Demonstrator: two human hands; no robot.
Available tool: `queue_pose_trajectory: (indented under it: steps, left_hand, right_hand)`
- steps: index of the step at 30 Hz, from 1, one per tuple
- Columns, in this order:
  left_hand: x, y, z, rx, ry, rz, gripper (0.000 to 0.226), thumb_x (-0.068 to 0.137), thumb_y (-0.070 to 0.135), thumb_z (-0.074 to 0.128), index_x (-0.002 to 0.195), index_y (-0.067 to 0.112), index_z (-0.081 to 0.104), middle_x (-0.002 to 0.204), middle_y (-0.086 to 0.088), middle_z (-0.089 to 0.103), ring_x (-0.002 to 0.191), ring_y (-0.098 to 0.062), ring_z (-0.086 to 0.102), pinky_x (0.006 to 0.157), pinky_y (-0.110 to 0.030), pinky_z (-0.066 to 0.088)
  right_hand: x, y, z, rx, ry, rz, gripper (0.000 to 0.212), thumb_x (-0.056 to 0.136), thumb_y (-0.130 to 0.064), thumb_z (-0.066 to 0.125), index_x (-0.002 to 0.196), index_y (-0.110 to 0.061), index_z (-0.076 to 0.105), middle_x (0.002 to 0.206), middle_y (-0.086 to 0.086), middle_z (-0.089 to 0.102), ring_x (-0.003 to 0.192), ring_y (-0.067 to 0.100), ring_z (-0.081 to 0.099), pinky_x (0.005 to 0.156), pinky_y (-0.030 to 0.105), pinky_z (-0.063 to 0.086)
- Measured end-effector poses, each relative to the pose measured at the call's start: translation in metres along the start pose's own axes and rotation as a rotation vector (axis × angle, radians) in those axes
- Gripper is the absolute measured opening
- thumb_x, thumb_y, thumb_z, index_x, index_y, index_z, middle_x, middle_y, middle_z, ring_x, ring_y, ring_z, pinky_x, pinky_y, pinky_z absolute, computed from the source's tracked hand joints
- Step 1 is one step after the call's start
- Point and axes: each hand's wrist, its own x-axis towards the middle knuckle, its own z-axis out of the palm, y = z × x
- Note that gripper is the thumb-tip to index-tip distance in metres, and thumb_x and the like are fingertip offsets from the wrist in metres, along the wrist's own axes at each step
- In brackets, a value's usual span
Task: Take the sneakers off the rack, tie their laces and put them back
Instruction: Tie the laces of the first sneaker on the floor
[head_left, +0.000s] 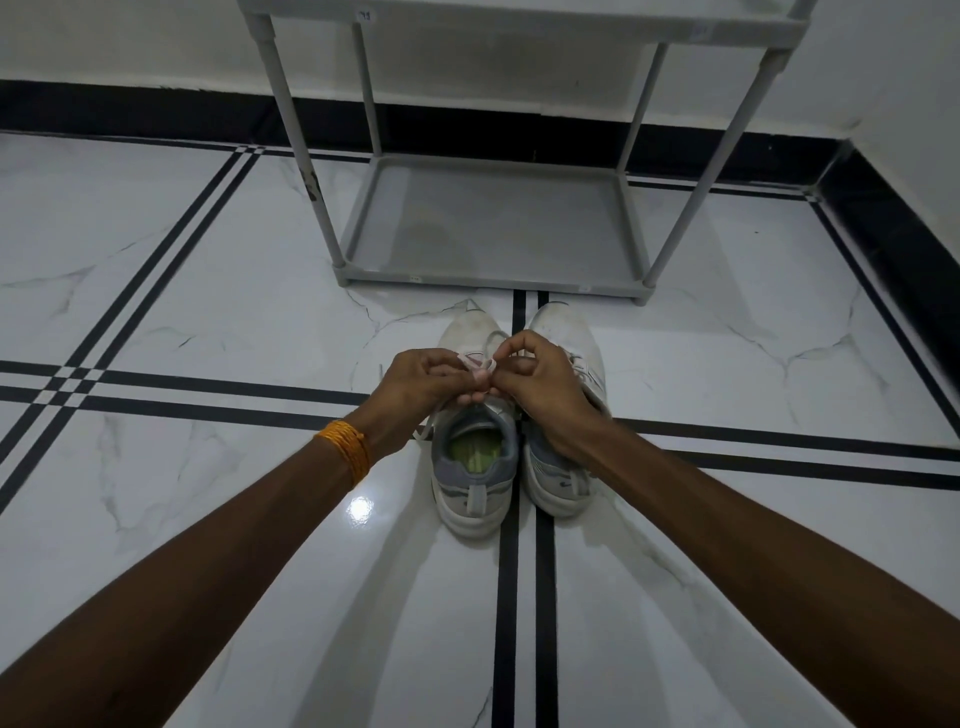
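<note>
Sneakers, two white mesh low-tops with grey heels, stand side by side on the glossy marble floor (208, 260), near the empty grey plastic rack (488, 223). Left hand (415, 387) and right hand (540, 387) pinch the left sneaker's (475, 467) pale lace (480, 366). Laces look soft and slippery; the shoes look light, best lifted by their heels.

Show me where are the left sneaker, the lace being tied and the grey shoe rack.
left sneaker (474, 483): head view, on its grey heel.
lace (480, 366): head view, on the loop between both hands.
shoe rack (488, 223): head view, on its bare bottom shelf.
</note>
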Motion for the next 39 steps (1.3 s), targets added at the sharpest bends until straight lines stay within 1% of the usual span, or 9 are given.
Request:
queue_pose_trajectory:
  steps: [7,11,14,20,24,28,34,36,39]
  left_hand:
    - [-0.002,-0.005,0.012,-0.08,0.144,0.0,0.025,0.089,0.013,0.066,0.103,-0.008,0.063,0.08,-0.016,0.067,0.064,-0.013,0.063,0.06,-0.018,0.055]
    - [-0.002,-0.007,0.018,0.112,0.227,0.103,0.022,0.09,0.021,0.066,0.099,0.002,0.066,0.078,-0.011,0.072,0.061,-0.01,0.068,0.059,-0.018,0.054]
    - [-0.003,-0.007,0.019,0.229,0.25,0.189,0.02,0.089,0.024,0.068,0.097,0.006,0.066,0.081,-0.007,0.073,0.066,-0.011,0.072,0.06,-0.018,0.056]
    - [-0.003,-0.003,0.012,0.663,0.23,0.403,0.016,0.084,0.022,0.073,0.089,0.012,0.061,0.084,-0.002,0.069,0.072,-0.012,0.066,0.068,-0.017,0.055]
    - [-0.006,-0.001,0.017,0.999,0.22,0.55,0.023,0.089,0.02,0.066,0.11,0.012,0.06,0.102,-0.01,0.073,0.087,-0.027,0.07,0.084,-0.032,0.055]
    - [-0.006,0.0,0.014,1.148,0.2,0.539,0.03,0.091,0.029,0.062,0.117,0.015,0.067,0.109,-0.008,0.074,0.096,-0.026,0.069,0.091,-0.034,0.051]
    - [0.003,0.01,0.007,1.212,0.093,0.526,0.022,0.094,0.02,0.058,0.108,0.011,0.072,0.1,-0.012,0.07,0.091,-0.025,0.056,0.075,-0.028,0.04]
    - [0.005,0.016,0.005,1.09,0.043,0.394,0.023,0.097,0.019,0.054,0.107,0.007,0.071,0.098,-0.011,0.067,0.087,-0.022,0.055,0.073,-0.026,0.039]
    - [0.006,0.022,0.001,0.657,-0.1,0.064,0.026,0.098,0.022,0.051,0.098,0.004,0.07,0.08,-0.004,0.063,0.073,-0.016,0.053,0.065,-0.025,0.043]
  right_hand:
    - [-0.004,0.002,-0.002,-0.218,-0.018,-0.155,0.02,0.085,0.0,0.068,0.101,-0.005,0.058,0.091,0.02,0.072,0.085,0.028,0.074,0.078,0.038,0.062]
    - [-0.007,0.001,0.0,-0.504,0.04,-0.349,0.019,0.082,-0.004,0.071,0.099,-0.012,0.071,0.085,0.003,0.074,0.08,0.011,0.071,0.075,0.022,0.058]
    - [-0.01,-0.003,0.004,-0.659,0.066,-0.422,0.018,0.087,-0.007,0.066,0.103,-0.011,0.074,0.092,0.004,0.074,0.082,0.009,0.067,0.074,0.01,0.05]
    - [-0.009,0.004,0.009,-1.025,-0.025,-0.442,0.019,0.093,-0.008,0.057,0.11,-0.005,0.065,0.107,0.013,0.059,0.094,0.022,0.057,0.077,0.026,0.043]
    - [-0.01,0.005,0.009,-1.132,-0.065,-0.453,0.024,0.09,-0.005,0.06,0.114,-0.006,0.059,0.11,0.013,0.057,0.097,0.023,0.054,0.083,0.036,0.049]
    - [-0.012,-0.006,0.005,-1.123,-0.088,-0.373,0.015,0.095,-0.006,0.054,0.104,0.0,0.064,0.104,0.017,0.06,0.096,0.028,0.056,0.08,0.035,0.043]
    - [-0.017,-0.007,0.003,-1.062,-0.1,-0.383,0.021,0.099,-0.013,0.048,0.097,0.001,0.063,0.099,0.018,0.059,0.091,0.028,0.053,0.079,0.039,0.042]
    - [-0.017,-0.009,0.002,-1.016,-0.081,-0.398,0.021,0.1,-0.014,0.046,0.095,-0.001,0.062,0.094,0.012,0.055,0.088,0.023,0.05,0.077,0.038,0.041]
    - [-0.014,-0.009,0.0,-0.966,-0.076,-0.407,0.023,0.101,-0.015,0.044,0.093,-0.004,0.062,0.089,0.002,0.049,0.083,0.017,0.046,0.072,0.032,0.037]
